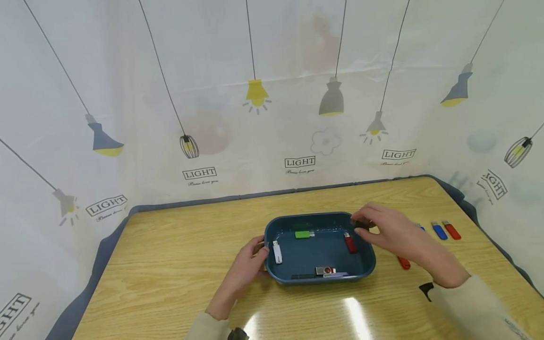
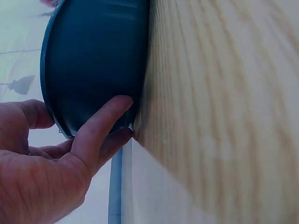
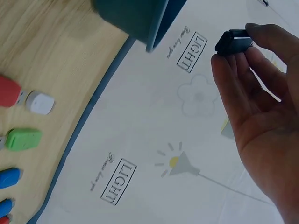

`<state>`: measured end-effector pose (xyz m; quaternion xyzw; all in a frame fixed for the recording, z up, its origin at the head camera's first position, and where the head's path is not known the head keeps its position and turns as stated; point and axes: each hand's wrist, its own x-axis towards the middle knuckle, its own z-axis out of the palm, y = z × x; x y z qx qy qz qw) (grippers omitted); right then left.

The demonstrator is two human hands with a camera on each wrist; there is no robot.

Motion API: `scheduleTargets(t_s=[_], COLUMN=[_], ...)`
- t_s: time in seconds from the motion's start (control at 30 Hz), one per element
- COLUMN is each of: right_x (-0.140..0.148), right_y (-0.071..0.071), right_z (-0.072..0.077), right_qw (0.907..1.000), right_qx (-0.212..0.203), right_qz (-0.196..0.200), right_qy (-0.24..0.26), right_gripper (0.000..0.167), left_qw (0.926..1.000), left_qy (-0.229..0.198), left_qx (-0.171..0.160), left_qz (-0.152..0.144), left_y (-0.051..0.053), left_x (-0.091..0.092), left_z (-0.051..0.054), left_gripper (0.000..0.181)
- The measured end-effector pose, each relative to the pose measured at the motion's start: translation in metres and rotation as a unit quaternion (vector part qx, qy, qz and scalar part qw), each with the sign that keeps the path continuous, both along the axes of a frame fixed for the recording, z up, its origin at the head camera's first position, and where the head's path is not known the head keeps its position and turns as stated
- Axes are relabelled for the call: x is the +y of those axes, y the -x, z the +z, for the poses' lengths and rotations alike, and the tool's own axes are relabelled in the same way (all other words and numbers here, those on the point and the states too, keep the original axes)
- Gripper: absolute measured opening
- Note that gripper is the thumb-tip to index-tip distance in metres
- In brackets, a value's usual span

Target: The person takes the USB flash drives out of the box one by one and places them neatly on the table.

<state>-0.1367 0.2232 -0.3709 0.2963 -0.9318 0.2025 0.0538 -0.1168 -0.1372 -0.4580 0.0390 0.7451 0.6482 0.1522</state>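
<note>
A dark blue tray (image 1: 314, 245) sits on the table, with several USB flash drives lying in it. At its left end my left hand (image 1: 248, 262) grips it, thumb at the rim and fingers against the outer wall, as the left wrist view (image 2: 51, 172) shows. Over the tray's far right corner, my right hand (image 1: 388, 231) pinches a black USB flash drive (image 3: 233, 42) between thumb and fingertips. Inside the tray are a green flash drive (image 1: 302, 234), a white one (image 1: 277, 253), a dark red one (image 1: 350, 243) and a silver-and-red one (image 1: 325, 270).
Right of the tray lie a blue flash drive (image 1: 439, 231), a red one (image 1: 452, 230) and another red one (image 1: 404, 263) partly behind my forearm. In the right wrist view are a green drive (image 3: 24, 139) and a white piece (image 3: 40, 102). A printed curtain (image 1: 255, 165) surrounds the table.
</note>
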Motion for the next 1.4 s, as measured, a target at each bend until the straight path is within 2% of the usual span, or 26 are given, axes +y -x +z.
scheduleTargets(t_s=[0.27,0.57,0.83,1.2,1.4], right_x=[0.026,0.054,0.081,0.112,0.123], right_y=[-0.006,-0.009,-0.012,-0.016,-0.016], right_z=[-0.007,-0.016,-0.023,-0.034,-0.037], right_qw=[0.9994,0.9965,0.9928,0.9855,0.9808], right_qx=[0.009,0.033,-0.026,-0.083,-0.1], right_qz=[-0.031,-0.077,-0.117,-0.147,-0.165], right_qy=[0.016,0.008,0.002,-0.012,-0.028], right_gripper=[0.024,0.023,0.022,0.022,0.024], left_qw=[1.0,1.0,1.0,1.0,1.0], left_qy=[-0.001,0.001,-0.001,-0.001,0.005], left_qx=[0.001,0.003,0.005,0.002,0.002], left_qz=[0.001,0.0,-0.002,-0.003,0.0], left_y=[0.0,0.0,0.001,0.001,0.001], left_x=[0.0,-0.002,-0.001,0.001,0.0], left_z=[0.0,0.001,0.001,0.0,-0.002], left_gripper=[0.051,0.051,0.051,0.051,0.051])
